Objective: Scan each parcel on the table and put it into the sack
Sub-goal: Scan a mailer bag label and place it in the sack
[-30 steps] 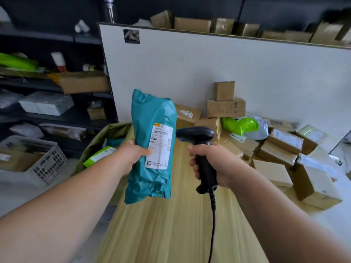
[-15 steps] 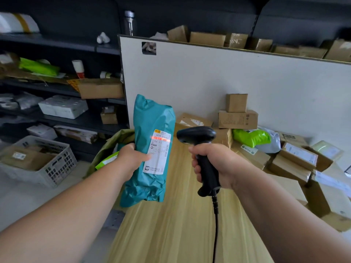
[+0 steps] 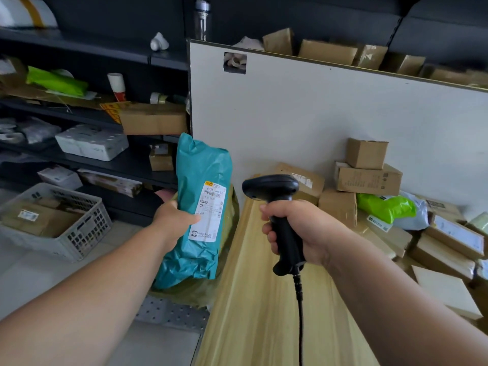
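Note:
My left hand [image 3: 173,220] grips a teal plastic parcel [image 3: 195,249] upright, its white shipping label facing me. The parcel hangs left of the table's edge, over the olive-green sack [image 3: 227,241], most of which it hides. My right hand [image 3: 298,231] holds a black handheld scanner [image 3: 272,188] by the grip over the wooden table [image 3: 264,313]; its head sits just right of the parcel's label. No red scan line shows on the label. Many cardboard parcels [image 3: 367,178] and a bright green bag [image 3: 385,207] are piled at the table's right and back.
A white board [image 3: 317,114] stands behind the table. Dark shelves [image 3: 79,107] with boxes and packets fill the left. A white plastic crate [image 3: 58,228] with cardboard boxes sits on the floor at left. The scanner cable [image 3: 299,326] hangs down over the table.
The teal parcel has moved left, off the table and over the sack. The red scan line seen half a second ago is gone. The view has swung left.

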